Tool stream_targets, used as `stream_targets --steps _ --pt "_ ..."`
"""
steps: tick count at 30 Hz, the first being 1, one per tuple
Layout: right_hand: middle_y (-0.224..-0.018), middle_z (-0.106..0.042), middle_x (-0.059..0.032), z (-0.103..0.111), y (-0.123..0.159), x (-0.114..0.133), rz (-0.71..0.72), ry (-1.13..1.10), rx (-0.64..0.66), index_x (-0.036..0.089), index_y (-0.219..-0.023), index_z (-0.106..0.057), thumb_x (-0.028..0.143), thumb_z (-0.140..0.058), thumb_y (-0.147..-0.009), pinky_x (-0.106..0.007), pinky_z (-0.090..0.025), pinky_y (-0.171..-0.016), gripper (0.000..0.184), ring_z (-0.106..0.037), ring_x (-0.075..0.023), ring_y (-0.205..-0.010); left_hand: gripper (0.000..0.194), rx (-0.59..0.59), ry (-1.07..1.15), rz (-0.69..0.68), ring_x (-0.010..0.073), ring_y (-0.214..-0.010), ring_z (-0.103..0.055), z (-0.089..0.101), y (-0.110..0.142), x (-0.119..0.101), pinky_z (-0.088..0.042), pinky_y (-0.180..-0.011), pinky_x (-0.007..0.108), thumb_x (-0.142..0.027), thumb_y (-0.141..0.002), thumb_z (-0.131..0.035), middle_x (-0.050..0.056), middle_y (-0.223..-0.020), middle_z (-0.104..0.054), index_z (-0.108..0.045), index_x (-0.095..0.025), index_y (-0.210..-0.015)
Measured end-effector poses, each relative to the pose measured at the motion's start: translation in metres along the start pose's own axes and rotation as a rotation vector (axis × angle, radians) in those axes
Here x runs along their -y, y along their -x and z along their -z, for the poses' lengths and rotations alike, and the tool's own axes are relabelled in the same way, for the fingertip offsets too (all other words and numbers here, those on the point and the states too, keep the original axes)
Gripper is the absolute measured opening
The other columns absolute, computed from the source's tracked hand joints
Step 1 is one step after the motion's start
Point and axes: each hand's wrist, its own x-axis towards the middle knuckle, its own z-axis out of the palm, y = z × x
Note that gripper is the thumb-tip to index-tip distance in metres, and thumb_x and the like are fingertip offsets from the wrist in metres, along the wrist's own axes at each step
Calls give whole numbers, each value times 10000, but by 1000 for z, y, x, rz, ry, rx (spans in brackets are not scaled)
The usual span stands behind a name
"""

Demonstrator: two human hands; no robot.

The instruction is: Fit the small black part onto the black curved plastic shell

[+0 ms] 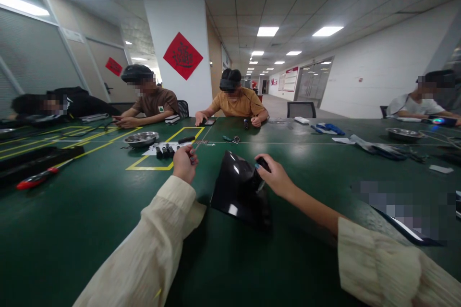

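My left hand [185,163] is curled into a loose fist above the green table [90,211], its fingers pinched on a thin tool whose shaft points away toward the yellow tape square [163,151]. A glossy black curved panel [237,189] stands tilted on the table in front of me. My right hand [273,172] rests on the panel's right upper edge, fingers wrapped round a small dark part [264,163] there. Both my cream sleeves reach in from the bottom.
Several small black parts [163,151] lie on white paper beside a metal bowl [141,139]. A red-handled tool [36,178] lies at the left. Another metal bowl [399,133] and blue items [329,128] sit on the right. Three people sit along the far side, a fourth at the right.
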Motion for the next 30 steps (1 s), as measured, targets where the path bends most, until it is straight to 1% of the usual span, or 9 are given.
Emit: stream_targets --steps 6,10,13,15,18,21,23,27,30 --pt "-707 -541 -24 -25 -21 16 91 270 117 252 -939 -613 420 -590 -712 -301 -356 -644 283 -477 -191 -693 139 -139 92 164 41 -278 -201 13 -2 11 -158 -347 179 -81 -698 -313 -99 -431 -239 -301 -189 -610" --pt "-880 -583 -92 -27 -23 32 102 523 157 199 -1094 -570 516 -481 -784 -353 -382 -751 452 -485 -247 -871 137 -160 52 154 38 -280 -192 8 1 23 -137 -341 178 -89 -703 -312 -100 -434 -228 -308 -186 -606" --pt "-1086 -519 -169 -26 -10 53 213 770 54 118 -1250 -462 558 -436 -796 -429 -342 -883 633 -411 -306 -1059 136 -175 31 126 41 -283 -184 7 1 27 -124 -335 179 -100 -703 -314 -98 -433 -220 -307 -189 -600" --pt "-1164 -480 -172 -33 7 66 309 787 50 123 -1291 -423 471 -408 -836 -438 -302 -941 573 -369 -306 -1125 127 -183 13 104 45 -288 -183 7 0 29 -126 -335 182 -113 -697 -324 -98 -432 -220 -308 -192 -600" --pt "-1223 -466 -163 -59 41 76 367 678 291 141 -1316 -401 394 -397 -846 -424 -294 -966 533 -375 -291 -1160 104 -190 -45 42 50 -303 -193 8 -2 35 -135 -344 185 -149 -687 -352 -97 -432 -223 -320 -195 -600" --pt "-1378 -322 -234 -86 63 75 212 619 468 88 -1359 -335 542 -410 -802 -505 -203 -1010 722 -217 -368 -1295 86 -188 -145 -36 59 -328 -214 10 -3 46 -157 -365 194 -186 -673 -379 -93 -432 -239 -347 -195 -593" --pt "-1465 -170 -219 -95 64 71 112 613 507 144 -1396 -275 594 -401 -783 -572 -84 -1019 771 -90 -398 -1336 82 -184 -217 -95 68 -356 -242 12 -2 56 -179 -387 203 -197 -664 -397 -86 -433 -262 -379 -192 -583" --pt "-1506 -85 -149 -92 44 66 -24 614 610 281 -1396 -264 564 -422 -776 -632 52 -977 699 -14 -413 -1343 90 -70 -484 -290 87 -483 -368 19 3 77 -241 -472 215 -182 -630 -465 -51 -486 -419 -495 -174 -546" --pt "-1501 -92 -169 -83 27 56 -190 660 617 249 -1404 -249 485 -444 -776 -630 66 -971 699 -1 -398 -1348 169 111 -919 -484 111 -538 -418 22 7 86 -270 -522 231 -217 -681 -419 -37 -517 -467 -535 -187 -562"
